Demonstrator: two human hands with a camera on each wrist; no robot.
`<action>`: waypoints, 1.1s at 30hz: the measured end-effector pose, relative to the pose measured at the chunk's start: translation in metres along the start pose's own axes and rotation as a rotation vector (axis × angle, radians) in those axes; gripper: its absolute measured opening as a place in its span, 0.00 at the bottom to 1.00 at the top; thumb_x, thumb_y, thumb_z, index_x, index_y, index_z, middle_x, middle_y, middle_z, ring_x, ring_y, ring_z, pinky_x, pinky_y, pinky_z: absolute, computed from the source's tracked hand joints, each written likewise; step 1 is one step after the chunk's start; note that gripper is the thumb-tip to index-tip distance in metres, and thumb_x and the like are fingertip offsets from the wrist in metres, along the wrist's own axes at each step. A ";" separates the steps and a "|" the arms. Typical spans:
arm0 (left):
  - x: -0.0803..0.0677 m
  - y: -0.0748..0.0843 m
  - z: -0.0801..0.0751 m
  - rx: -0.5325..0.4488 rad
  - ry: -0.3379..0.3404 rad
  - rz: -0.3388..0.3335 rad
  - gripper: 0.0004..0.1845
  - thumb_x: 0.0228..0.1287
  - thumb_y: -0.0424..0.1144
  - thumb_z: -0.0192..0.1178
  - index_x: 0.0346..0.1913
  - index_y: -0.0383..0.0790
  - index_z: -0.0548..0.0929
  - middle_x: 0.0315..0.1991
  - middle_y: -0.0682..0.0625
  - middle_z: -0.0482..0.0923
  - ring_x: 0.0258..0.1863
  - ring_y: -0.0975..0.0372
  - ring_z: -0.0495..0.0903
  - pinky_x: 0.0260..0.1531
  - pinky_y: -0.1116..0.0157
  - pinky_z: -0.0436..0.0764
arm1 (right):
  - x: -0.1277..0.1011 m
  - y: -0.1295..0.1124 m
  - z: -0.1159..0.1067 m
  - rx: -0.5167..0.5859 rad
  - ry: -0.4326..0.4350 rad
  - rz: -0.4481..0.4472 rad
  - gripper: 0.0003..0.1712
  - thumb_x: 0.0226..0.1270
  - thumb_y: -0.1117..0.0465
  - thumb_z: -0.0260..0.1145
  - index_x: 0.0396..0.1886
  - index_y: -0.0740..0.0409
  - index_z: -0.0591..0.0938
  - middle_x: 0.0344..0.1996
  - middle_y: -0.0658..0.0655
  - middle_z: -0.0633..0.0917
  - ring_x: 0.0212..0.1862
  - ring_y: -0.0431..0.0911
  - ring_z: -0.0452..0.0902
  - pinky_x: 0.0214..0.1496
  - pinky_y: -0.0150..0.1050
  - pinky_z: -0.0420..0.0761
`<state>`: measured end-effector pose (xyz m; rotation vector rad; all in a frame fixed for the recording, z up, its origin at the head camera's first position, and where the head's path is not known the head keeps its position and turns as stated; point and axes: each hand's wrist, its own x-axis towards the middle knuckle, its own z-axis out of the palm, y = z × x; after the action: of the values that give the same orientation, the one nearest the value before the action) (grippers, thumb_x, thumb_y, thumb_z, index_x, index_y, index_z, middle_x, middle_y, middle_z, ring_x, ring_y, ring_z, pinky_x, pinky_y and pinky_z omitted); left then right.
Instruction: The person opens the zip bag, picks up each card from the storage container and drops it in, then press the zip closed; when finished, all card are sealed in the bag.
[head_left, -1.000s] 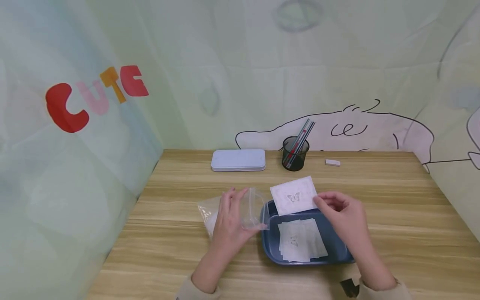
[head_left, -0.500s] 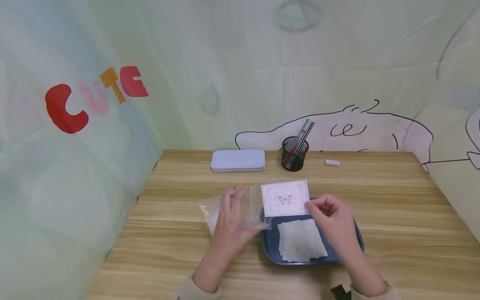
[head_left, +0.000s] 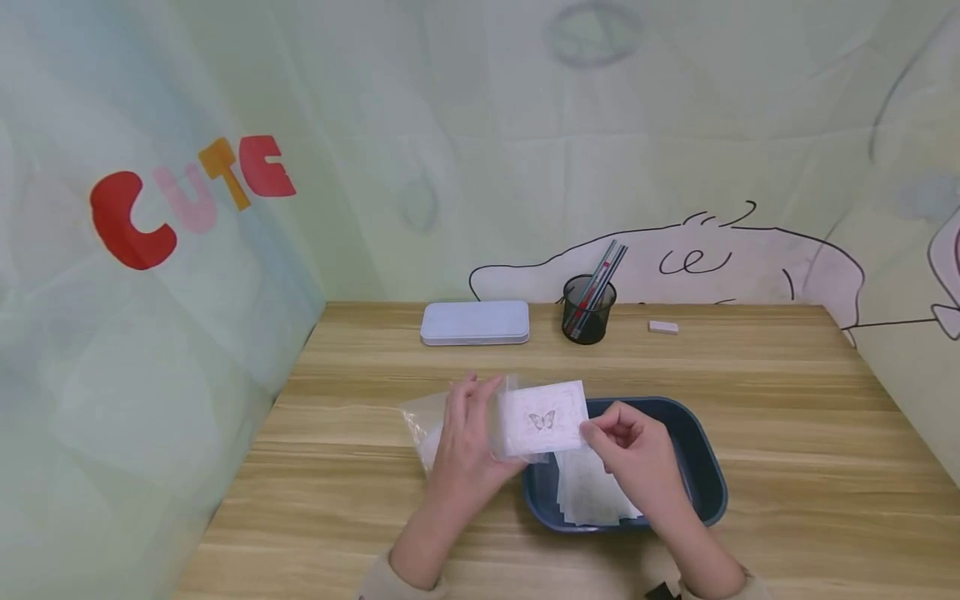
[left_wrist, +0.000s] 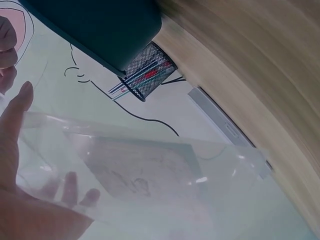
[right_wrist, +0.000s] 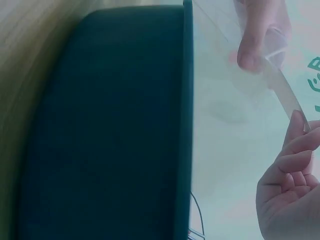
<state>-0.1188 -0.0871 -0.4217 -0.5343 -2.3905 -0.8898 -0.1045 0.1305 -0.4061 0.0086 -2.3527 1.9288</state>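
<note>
Pinching the right edge of a white card (head_left: 555, 408) between thumb and fingers, a person's right hand (head_left: 636, 448) holds it at the lower centre of the frame. The card extends left from this grip, printed with a grey butterfly, its left part within the mouth of a clear plastic bag (head_left: 423, 410). The left hand (head_left: 468, 437) grips the bag's mouth, thumb low and fingers high. In the left wrist view, a pale printed rectangle shows through the film.

Below the card, a dark blue tray (head_left: 701, 479) holds a loose stack of pale paper pieces (head_left: 588, 492), partly hidden by the right hand and card.

On the upper left backdrop (head_left: 450, 125), 4 coloured letters spell "CUTE" (head_left: 198, 218). At the right edge of the right wrist view, green characters (right_wrist: 314, 64) are cut off and unreadable.

Along the back of the wooden table (head_left: 337, 475), from centre to right, sit 1 white case (head_left: 475, 323), 1 black mesh cup (head_left: 588, 323) of pencils (head_left: 602, 275) and 1 small white block (head_left: 663, 327).
</note>
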 end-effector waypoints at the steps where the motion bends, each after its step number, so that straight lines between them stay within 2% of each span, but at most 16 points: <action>1: 0.000 0.000 0.000 0.002 -0.002 -0.001 0.56 0.25 0.45 0.83 0.66 0.41 0.66 0.54 0.44 0.64 0.66 0.46 0.60 0.65 0.55 0.61 | 0.000 0.001 0.001 0.008 -0.005 -0.005 0.07 0.60 0.61 0.71 0.28 0.60 0.82 0.18 0.61 0.79 0.16 0.48 0.69 0.16 0.33 0.69; 8: -0.002 0.001 0.003 0.004 -0.009 0.001 0.54 0.26 0.44 0.83 0.65 0.40 0.67 0.54 0.44 0.64 0.66 0.49 0.60 0.67 0.56 0.59 | 0.000 0.005 0.010 0.028 -0.046 -0.052 0.05 0.59 0.64 0.71 0.27 0.57 0.82 0.19 0.57 0.81 0.14 0.46 0.68 0.15 0.33 0.69; 12: -0.002 0.004 0.003 -0.011 -0.024 0.006 0.54 0.26 0.44 0.83 0.65 0.41 0.68 0.54 0.44 0.64 0.65 0.49 0.60 0.66 0.55 0.60 | 0.000 0.006 0.016 0.035 -0.073 -0.084 0.05 0.59 0.63 0.72 0.26 0.55 0.82 0.16 0.56 0.79 0.13 0.44 0.67 0.13 0.33 0.67; 18: -0.004 0.009 0.008 -0.005 -0.034 0.036 0.52 0.28 0.43 0.82 0.64 0.40 0.68 0.53 0.44 0.64 0.65 0.48 0.60 0.63 0.54 0.65 | -0.002 0.005 0.025 0.039 -0.130 -0.065 0.05 0.58 0.62 0.73 0.28 0.56 0.84 0.14 0.54 0.78 0.13 0.42 0.67 0.13 0.31 0.67; 22: -0.005 0.008 0.010 0.012 -0.010 0.064 0.52 0.26 0.43 0.83 0.63 0.39 0.69 0.51 0.43 0.65 0.64 0.48 0.63 0.62 0.55 0.68 | -0.003 0.007 0.032 0.011 -0.177 -0.038 0.03 0.58 0.64 0.72 0.30 0.57 0.84 0.17 0.54 0.81 0.12 0.44 0.69 0.13 0.31 0.66; 26: -0.006 0.008 0.012 0.029 0.007 0.092 0.50 0.26 0.43 0.82 0.61 0.39 0.71 0.51 0.42 0.67 0.62 0.48 0.64 0.63 0.54 0.66 | -0.002 0.009 0.035 -0.024 -0.217 -0.041 0.03 0.58 0.65 0.72 0.31 0.55 0.86 0.18 0.54 0.81 0.11 0.44 0.69 0.11 0.30 0.63; 29: -0.005 0.008 0.013 0.034 0.010 0.104 0.48 0.29 0.44 0.81 0.60 0.38 0.71 0.51 0.41 0.67 0.62 0.48 0.65 0.63 0.54 0.66 | 0.000 0.010 0.035 -0.072 -0.243 -0.055 0.03 0.58 0.62 0.73 0.32 0.54 0.87 0.16 0.53 0.81 0.11 0.44 0.69 0.11 0.31 0.64; 33: -0.004 0.010 0.013 0.041 -0.004 0.114 0.47 0.33 0.46 0.80 0.61 0.38 0.71 0.51 0.42 0.67 0.63 0.48 0.64 0.62 0.55 0.67 | 0.002 0.009 0.034 -0.149 -0.261 -0.116 0.03 0.57 0.59 0.74 0.32 0.50 0.89 0.15 0.50 0.80 0.11 0.43 0.70 0.11 0.33 0.68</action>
<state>-0.1149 -0.0724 -0.4278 -0.6498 -2.3510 -0.7898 -0.1096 0.0988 -0.4215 0.3996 -2.5860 1.7900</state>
